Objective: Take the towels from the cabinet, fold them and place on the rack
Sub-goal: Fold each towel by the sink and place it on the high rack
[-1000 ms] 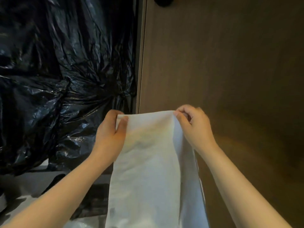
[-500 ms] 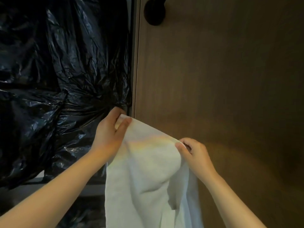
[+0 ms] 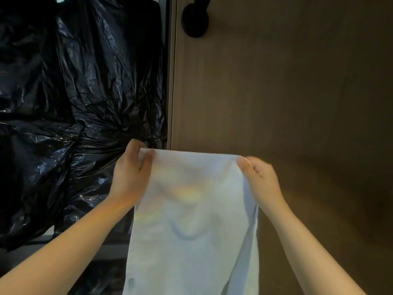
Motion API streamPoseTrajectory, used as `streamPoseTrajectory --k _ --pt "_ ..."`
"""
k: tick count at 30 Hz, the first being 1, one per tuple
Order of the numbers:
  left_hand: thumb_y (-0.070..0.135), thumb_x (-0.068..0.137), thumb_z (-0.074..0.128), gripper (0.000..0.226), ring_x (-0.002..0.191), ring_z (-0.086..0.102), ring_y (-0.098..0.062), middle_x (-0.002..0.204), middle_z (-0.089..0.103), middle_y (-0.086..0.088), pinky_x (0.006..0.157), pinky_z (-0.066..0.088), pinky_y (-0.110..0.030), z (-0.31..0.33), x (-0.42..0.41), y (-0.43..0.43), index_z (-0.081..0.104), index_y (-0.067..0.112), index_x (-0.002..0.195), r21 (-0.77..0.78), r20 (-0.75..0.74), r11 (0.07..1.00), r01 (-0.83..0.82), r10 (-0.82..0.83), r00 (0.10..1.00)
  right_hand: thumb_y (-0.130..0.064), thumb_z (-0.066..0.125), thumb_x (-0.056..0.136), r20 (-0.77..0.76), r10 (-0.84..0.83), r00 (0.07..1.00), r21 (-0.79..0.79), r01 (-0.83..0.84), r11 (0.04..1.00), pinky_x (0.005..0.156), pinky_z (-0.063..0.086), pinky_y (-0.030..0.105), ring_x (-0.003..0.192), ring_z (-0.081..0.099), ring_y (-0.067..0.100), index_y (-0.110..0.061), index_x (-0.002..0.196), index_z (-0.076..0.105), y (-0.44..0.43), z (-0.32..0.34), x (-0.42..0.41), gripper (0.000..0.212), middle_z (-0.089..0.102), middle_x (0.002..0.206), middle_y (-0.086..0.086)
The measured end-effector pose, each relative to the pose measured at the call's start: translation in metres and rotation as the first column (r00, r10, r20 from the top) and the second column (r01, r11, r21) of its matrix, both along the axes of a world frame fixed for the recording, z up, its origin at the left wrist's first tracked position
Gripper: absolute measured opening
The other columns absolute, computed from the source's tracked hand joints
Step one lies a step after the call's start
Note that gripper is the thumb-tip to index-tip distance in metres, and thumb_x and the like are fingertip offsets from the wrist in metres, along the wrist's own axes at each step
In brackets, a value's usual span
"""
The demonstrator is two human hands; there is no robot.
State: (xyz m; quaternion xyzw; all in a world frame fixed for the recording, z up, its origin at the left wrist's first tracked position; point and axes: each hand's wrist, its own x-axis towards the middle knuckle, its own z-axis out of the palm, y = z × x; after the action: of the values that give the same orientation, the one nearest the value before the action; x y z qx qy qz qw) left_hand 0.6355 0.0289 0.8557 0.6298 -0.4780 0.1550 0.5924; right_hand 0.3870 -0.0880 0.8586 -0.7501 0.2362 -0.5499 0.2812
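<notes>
A white towel hangs in front of me, stretched by its top edge and running out of the bottom of the view. My left hand pinches the towel's upper left corner between thumb and fingers. My right hand pinches the upper right corner at about the same height. The top edge is pulled nearly straight between the two hands. The cloth sags in soft folds below. No rack is in view.
A brown wooden cabinet door fills the right side, with a round black knob near its top left. Crumpled black plastic bags fill the space on the left, behind the door edge.
My right hand has risen and moved right, level with the left hand. The towel's top edge, slack half a second ago, is now wider and taut.
</notes>
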Motion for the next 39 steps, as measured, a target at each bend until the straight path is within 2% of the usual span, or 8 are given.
streamPoseTrajectory --k 3,7,15,23,26,28,34,39 --pt "0.020 0.099 0.050 0.007 0.069 0.051 0.007 0.072 0.051 0.008 0.049 0.031 -0.012 0.008 -0.006 0.000 0.044 0.019 0.094 -0.042 -0.019 0.999 0.002 -0.003 1.000 -0.022 0.053 0.100 -0.098 -0.080 0.992 -0.198 0.060 0.978 0.051 0.022 0.024 0.053 0.029 0.006 -0.011 0.061 0.037 0.002 0.037 0.007 0.044 0.031 0.056 -0.007" --pt "0.022 0.095 0.056 0.010 0.070 0.051 0.001 0.074 0.052 0.007 0.052 0.033 -0.013 0.015 -0.021 0.005 0.048 0.018 0.090 -0.097 0.034 0.995 0.025 -0.022 0.999 -0.019 0.055 0.099 -0.237 -0.007 0.971 -0.270 -0.059 0.961 0.049 0.023 0.019 0.053 0.030 0.005 0.001 0.066 0.046 0.008 0.057 0.024 0.040 0.030 0.057 -0.008" --pt "0.032 0.087 0.069 0.033 0.101 0.056 0.013 0.106 0.064 0.030 0.078 0.040 -0.002 0.016 -0.039 0.009 0.058 0.041 0.116 0.056 -0.027 0.919 0.391 -0.390 0.920 -0.017 0.055 0.099 -0.256 0.279 0.925 -0.144 -0.322 0.936 0.059 0.030 0.025 0.065 0.040 0.008 0.002 0.078 0.060 0.030 0.050 0.049 0.029 0.044 0.067 0.010" --pt "0.034 0.091 0.059 0.046 0.082 0.064 0.004 0.078 0.068 0.013 0.087 0.044 -0.018 0.015 -0.041 0.012 0.049 0.035 0.136 0.185 -0.170 0.780 0.598 -0.574 0.801 -0.028 0.055 0.097 -0.226 0.373 0.900 -0.072 -0.398 0.915 0.067 0.040 0.030 0.072 0.052 0.017 -0.001 0.087 0.066 0.034 0.053 0.050 0.031 0.058 0.082 0.019" --pt "0.042 0.090 0.056 0.019 0.072 0.060 -0.002 0.072 0.063 0.012 0.075 0.046 -0.016 0.017 -0.040 0.013 0.067 0.027 0.092 0.245 -0.186 0.715 0.654 -0.628 0.756 -0.026 0.055 0.099 -0.259 0.387 0.885 -0.064 -0.415 0.908 0.066 0.043 0.029 0.072 0.055 0.016 -0.006 0.086 0.068 0.034 0.055 0.049 0.027 0.062 0.082 0.014" --pt "0.047 0.086 0.057 0.031 0.064 0.058 -0.001 0.067 0.061 0.010 0.064 0.044 -0.012 0.016 -0.040 0.012 0.060 0.027 0.062 0.211 -0.189 0.748 0.630 -0.601 0.777 -0.026 0.055 0.099 -0.264 0.364 0.893 -0.070 -0.394 0.916 0.066 0.043 0.031 0.073 0.058 0.025 -0.006 0.086 0.068 0.031 0.054 0.049 0.027 0.062 0.083 0.016" --pt "0.031 0.090 0.064 0.028 0.051 0.055 0.003 0.058 0.060 0.010 0.047 0.041 -0.009 0.022 -0.030 0.010 0.063 0.012 0.069 0.011 -0.238 0.877 0.479 -0.463 0.854 -0.026 0.058 0.097 -0.372 0.149 0.916 -0.164 -0.222 0.961 0.060 0.040 0.026 0.071 0.059 0.015 -0.020 0.083 0.069 0.015 0.040 0.040 0.018 0.064 0.074 -0.002" --pt "0.030 0.091 0.065 0.031 0.051 0.047 0.000 0.058 0.052 0.007 0.047 0.033 -0.012 0.022 -0.023 0.009 0.057 0.014 0.065 0.018 -0.026 0.947 0.322 -0.322 0.946 -0.028 0.057 0.098 -0.426 -0.018 0.904 -0.186 -0.069 0.980 0.066 0.048 0.022 0.082 0.062 0.003 -0.031 0.094 0.068 -0.001 0.015 0.032 0.013 0.068 0.087 -0.016"
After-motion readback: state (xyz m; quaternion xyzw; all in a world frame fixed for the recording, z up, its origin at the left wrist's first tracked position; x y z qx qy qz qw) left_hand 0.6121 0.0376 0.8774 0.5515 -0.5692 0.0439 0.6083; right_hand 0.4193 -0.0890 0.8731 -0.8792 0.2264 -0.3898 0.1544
